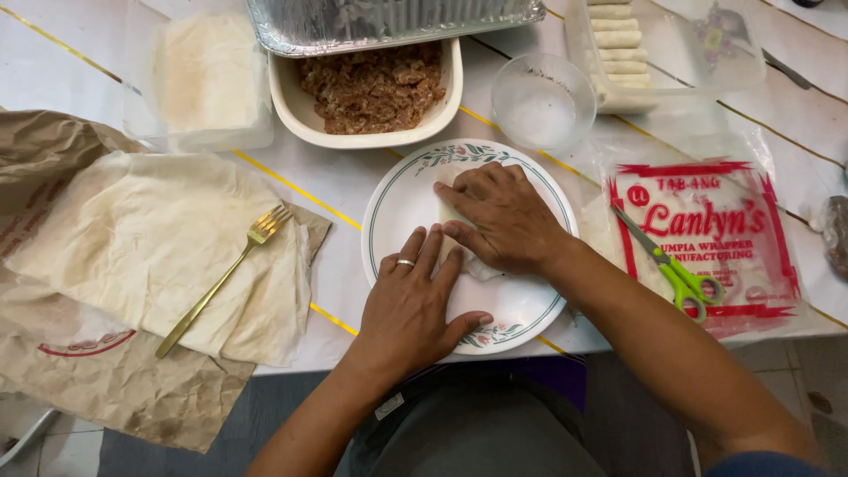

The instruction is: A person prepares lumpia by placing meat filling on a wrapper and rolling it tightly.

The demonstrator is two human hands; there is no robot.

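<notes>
So the whole setup sits on a white table (79,53) with thin yellow lines running across it. On it there's a floral-rimmed plate (402,208) near the front edge, a cream dish of brown filling (375,88), a small clear bowl (541,102), a clear tub of wrappers (208,79) and a clear container of finished rolls (671,49). Crumpled brown paper (97,389) covers the left end, and a red-printed plastic wrapper pack (707,238) lies at the right.
</notes>
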